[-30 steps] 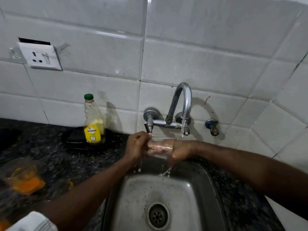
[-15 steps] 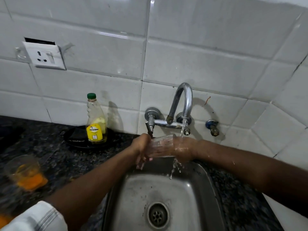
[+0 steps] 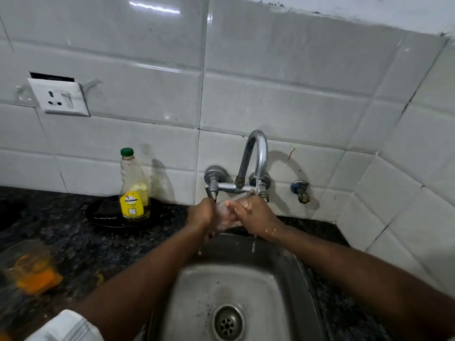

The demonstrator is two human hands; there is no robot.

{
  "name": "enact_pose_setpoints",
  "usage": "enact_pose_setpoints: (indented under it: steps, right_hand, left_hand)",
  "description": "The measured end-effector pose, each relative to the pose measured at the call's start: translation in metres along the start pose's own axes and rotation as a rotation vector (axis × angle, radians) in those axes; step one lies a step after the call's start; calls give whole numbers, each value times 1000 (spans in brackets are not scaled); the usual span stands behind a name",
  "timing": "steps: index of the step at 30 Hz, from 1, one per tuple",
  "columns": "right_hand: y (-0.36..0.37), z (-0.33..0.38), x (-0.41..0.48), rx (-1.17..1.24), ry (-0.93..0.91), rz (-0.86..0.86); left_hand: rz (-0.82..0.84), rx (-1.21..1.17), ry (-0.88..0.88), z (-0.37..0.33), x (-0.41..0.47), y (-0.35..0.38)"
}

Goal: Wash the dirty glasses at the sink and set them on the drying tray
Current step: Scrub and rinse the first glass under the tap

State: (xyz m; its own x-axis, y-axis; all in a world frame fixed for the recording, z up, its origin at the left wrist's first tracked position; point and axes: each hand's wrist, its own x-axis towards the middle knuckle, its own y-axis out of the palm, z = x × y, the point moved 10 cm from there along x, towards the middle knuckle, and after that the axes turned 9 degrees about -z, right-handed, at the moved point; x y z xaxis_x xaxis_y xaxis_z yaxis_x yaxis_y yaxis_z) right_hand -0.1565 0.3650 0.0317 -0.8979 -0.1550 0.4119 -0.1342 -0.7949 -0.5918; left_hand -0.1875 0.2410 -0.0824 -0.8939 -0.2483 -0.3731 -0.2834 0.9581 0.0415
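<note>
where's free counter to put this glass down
Counter between the black plate and the orange-stained glass is bare; so is the strip right of the sink. Crowded: left hand and right hand around the clear glass under the tap; bottle on the plate.

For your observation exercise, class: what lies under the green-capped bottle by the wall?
The green-capped bottle stands on a black dish, beside a dark pad. The dish surface beneath its base is covered.

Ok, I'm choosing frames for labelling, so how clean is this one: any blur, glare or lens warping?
Head view: the orange-stained glass at the left edge is motion-smeared; the clear glass under the tap is barely legible; glare streaks the top wall tiles; tile lines bow from the wide lens; the bottle casts a soft shadow.
</note>
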Motion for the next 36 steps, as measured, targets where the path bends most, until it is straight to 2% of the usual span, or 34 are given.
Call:
enact_pose_setpoints:
  steps: [1,2,4,5,6,8,9,10,11,13,14,17,18,22,23,25,29,30,32,33,34,36]
  right_hand:
    - [-2,6,-2,-85,-112,-19]
    - [-2,14,-6,-134,-194,-5]
    - [-1,19,-14,-138,-267,19]
    - [-2,12,-16,-97,-212,-4]
    - [-6,1,-16,-28,-97,-54]
    - [-11,-32,-14,197,237,-176]
    - [-12,-40,-14,271,335,-223]
    - [-13,-39,-13,271,337,-246]
    - [-17,-29,-12,186,236,-254]
    - [-18,4,-16,-90,-100,-228]
    - [-19,13,-21,-174,-204,-230]
    - [-25,23,-25,-152,-272,-251]
    - [-22,26,-21,-173,-289,-195]
    - [-3,37,-11,-735,-512,128]
    - [-10,34,-7,-770,-480,154]
    - [-26,29,2,-671,-368,159]
    - [-33,28,2,-500,-264,50]
    - [-38,24,-3,-405,-192,-13]
    - [-53,-1,-19,-86,110,-199]
    - [-58,-21,-32,126,310,-305]
    - [-53,-44,-48,346,530,-384]
    - [-19,-76,-81,678,928,-404]
  left_hand:
    - [181,36,-129,7,-8,14]
    - [275,59,-178,10,-14,20]
    - [259,39,-207,9,-19,18]
    - [236,-14,-212,10,-21,18]
    - [181,-44,-153,9,-24,16]
    - [-45,16,182,-9,-22,-1]
    - [-142,76,333,-22,-29,-9]
    - [-170,107,386,-27,-28,-11]
    - [-96,97,295,-22,-23,-6]
    - [218,119,-58,4,-23,20]
    - [323,124,-164,12,-27,25]
    - [344,60,-253,18,-25,28]
    - [365,68,-284,24,-26,31]
    - [297,213,-260,32,-30,21]
    - [260,225,-247,33,-26,16]
    - [254,164,-286,40,-31,14]
    - [377,-158,-340,38,-52,48]
    - [390,-264,-313,26,-59,56]
    - [317,-311,-220,5,-58,59]
    - [223,-194,-115,-8,-55,52]
    - [105,45,73,-26,-52,43]
    - [-104,613,533,-72,-69,38]
